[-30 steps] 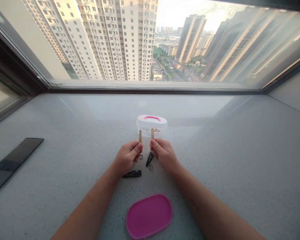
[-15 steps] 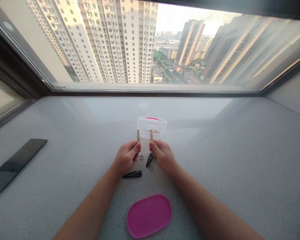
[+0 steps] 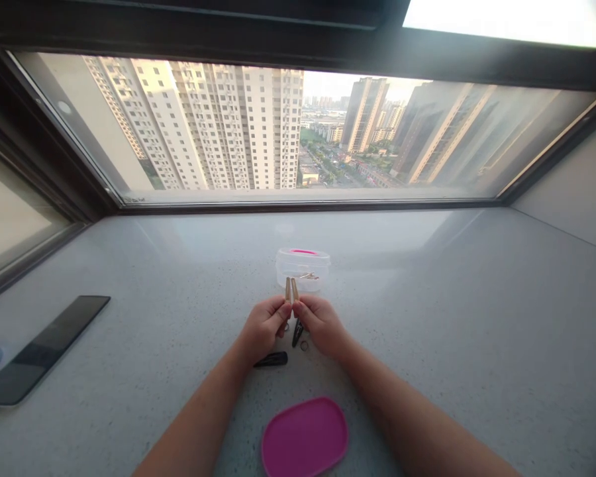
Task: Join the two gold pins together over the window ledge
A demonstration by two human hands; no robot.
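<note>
My left hand (image 3: 265, 324) pinches a gold-coloured hair clip (image 3: 288, 289) that points up. A second gold-coloured hair clip (image 3: 295, 289) stands upright in the closed fingers of my right hand (image 3: 322, 326). The two clips are side by side, very near each other; I cannot tell whether they touch. Below my hands lie a black snap hair clip (image 3: 272, 359) and another black snap clip (image 3: 297, 333), partly behind my right fingers. A small dark ring (image 3: 304, 346) rests beside it. Another ring (image 3: 287, 326) is mostly hidden by my left hand.
Behind my hands stands a clear plastic box (image 3: 302, 262) with several thin gold-coloured pieces inside. A pink oval lid or tray (image 3: 304, 437) lies in front. To the left is a phone (image 3: 44, 351). The speckled sill (image 3: 451, 318) ends at the window frame (image 3: 308, 208).
Both hands have come together, bringing the two gold-coloured clips from well apart to side by side. The camera view has tilted upward, showing more window frame.
</note>
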